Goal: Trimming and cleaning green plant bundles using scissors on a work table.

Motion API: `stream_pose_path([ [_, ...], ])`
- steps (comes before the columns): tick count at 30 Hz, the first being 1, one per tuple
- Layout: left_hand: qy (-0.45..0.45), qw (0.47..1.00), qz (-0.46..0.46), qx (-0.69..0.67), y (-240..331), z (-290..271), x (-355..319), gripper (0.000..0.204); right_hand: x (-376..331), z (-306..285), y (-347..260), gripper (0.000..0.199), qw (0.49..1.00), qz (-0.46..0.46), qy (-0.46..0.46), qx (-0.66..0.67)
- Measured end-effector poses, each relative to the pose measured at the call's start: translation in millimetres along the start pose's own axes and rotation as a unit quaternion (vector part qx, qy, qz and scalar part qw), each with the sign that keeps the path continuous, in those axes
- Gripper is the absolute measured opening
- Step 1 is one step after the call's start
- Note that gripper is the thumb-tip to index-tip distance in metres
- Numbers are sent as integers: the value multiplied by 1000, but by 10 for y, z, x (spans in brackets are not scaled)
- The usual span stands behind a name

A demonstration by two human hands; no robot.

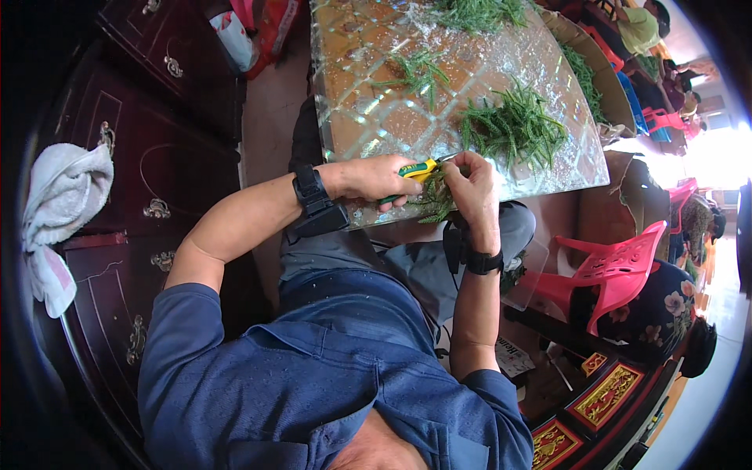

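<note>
My left hand (374,178) is closed around pliers (419,168) with yellow and green handles, whose jaws point to the right. Close to the jaws, my right hand (474,188) pinches with thumb and fingers at a green artificial-looking sprig (436,202). This sprig hangs between both hands at the near edge of the glass-topped table (368,145). What exactly lies between the jaws is too small to make out. Just beyond my right hand a heap of similar green sprigs (513,125) rests on the glass, and a smaller bunch (419,74) lies farther left.
More greenery (482,12) lies at the table's far end, and a cardboard box (611,70) of it stands along the right side. A pink plastic chair (599,270) is at my right. Dark drawers (157,149) with a hanging towel (66,196) line the left. Other people sit at far right.
</note>
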State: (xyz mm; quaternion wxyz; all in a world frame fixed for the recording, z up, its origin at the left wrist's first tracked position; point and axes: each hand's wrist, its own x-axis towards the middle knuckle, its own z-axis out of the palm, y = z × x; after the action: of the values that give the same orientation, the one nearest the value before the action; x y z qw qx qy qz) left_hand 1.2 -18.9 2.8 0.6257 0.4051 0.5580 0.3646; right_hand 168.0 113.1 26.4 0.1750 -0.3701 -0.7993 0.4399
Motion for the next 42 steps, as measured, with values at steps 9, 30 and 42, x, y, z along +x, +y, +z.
stream_pose_path([
  [9,-78,991,-53,-100,135,-222,-199,41,61,-279,182,15,986,-47,-76,143],
  [30,-82,976,12,-204,49,-445,-196,45,863,-368,183,30,984,-132,46,109],
  [42,45,964,-9,-262,387,-1449,713,33,479,-675,321,22,980,-51,69,181],
])
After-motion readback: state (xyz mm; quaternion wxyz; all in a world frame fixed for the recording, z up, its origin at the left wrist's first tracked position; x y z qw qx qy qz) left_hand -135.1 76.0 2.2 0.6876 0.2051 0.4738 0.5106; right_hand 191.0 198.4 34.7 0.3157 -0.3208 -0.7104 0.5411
